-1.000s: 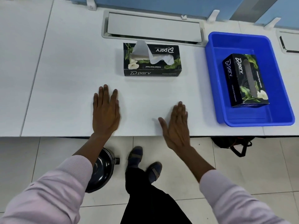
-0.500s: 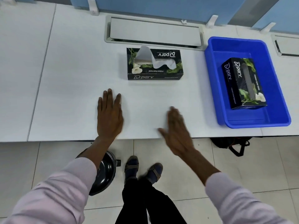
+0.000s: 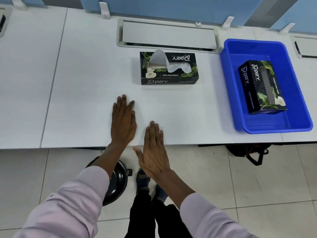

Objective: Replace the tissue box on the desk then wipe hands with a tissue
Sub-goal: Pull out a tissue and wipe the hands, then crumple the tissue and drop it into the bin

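Two hands, left hand (image 3: 123, 121) and right hand (image 3: 154, 152), flat, empty, fingers released | near opened tissue box (image 3: 169, 68) | risk: grabbing protruding tissue (image 3: 161, 61) tears it out.

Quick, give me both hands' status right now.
Left hand: open, flat on the desk, holding nothing.
Right hand: open, fingers straight, at the desk edge, holding nothing.
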`<state>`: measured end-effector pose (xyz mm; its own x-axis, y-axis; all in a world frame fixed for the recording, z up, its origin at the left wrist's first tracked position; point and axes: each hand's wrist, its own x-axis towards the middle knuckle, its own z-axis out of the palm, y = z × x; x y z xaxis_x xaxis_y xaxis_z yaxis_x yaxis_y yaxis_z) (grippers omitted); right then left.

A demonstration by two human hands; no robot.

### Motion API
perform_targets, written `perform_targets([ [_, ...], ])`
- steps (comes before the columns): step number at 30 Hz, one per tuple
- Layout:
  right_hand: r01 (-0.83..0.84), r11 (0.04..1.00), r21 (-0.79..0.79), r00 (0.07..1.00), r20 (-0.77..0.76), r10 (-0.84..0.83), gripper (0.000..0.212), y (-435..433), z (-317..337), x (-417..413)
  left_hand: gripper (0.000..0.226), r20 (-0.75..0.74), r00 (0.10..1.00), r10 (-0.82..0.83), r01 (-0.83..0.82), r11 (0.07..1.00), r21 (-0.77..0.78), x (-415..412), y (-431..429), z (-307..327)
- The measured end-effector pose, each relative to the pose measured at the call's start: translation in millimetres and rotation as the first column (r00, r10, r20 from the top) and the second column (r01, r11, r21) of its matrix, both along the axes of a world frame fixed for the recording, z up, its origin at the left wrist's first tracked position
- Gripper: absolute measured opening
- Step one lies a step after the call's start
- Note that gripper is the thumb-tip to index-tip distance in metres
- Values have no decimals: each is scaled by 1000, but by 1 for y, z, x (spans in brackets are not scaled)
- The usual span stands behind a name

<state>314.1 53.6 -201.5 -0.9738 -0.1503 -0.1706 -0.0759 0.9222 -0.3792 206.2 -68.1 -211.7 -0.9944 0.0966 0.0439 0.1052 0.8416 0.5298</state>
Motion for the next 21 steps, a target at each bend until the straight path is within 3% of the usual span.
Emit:
perform_targets([
  [4,-199,975,95,968,-134,211,55,30,8,-1,41,72,997,0,-11,989,147,0,-6,9],
  [6,-230,968,98,943,-224,247,62,40,10,1,40,130,992,8,-34,979,199,7,-7,15],
  [9,-15,962,-272,982,-185,-36,44,38,30,6,39,181,980,78,-124,959,256,31,-14,34],
  [10,149,897,-417,973,-102,-209,35,37,34,4,38,187,976,111,-162,944,288,36,-14,39],
  [11,315,757,-573,932,35,-362,26,33,41,5,37,187,973,139,-194,926,323,47,-19,47],
  [12,487,544,-683,851,230,-472,20,33,46,1,36,205,967,151,-218,905,365,52,-18,52],
  [14,697,98,-711,677,606,-417,18,42,51,-7,34,263,952,155,-262,859,441,58,-10,55],
  [15,744,-22,-668,626,708,-327,22,49,51,-9,33,297,941,160,-288,840,459,62,-5,56],
  [17,796,-78,-601,575,790,-214,31,57,56,-6,32,376,915,147,-336,794,507,67,2,60],
  [21,840,-84,-535,518,839,-168,33,57,63,5,25,640,765,-71,-520,518,679,88,5,67],
])
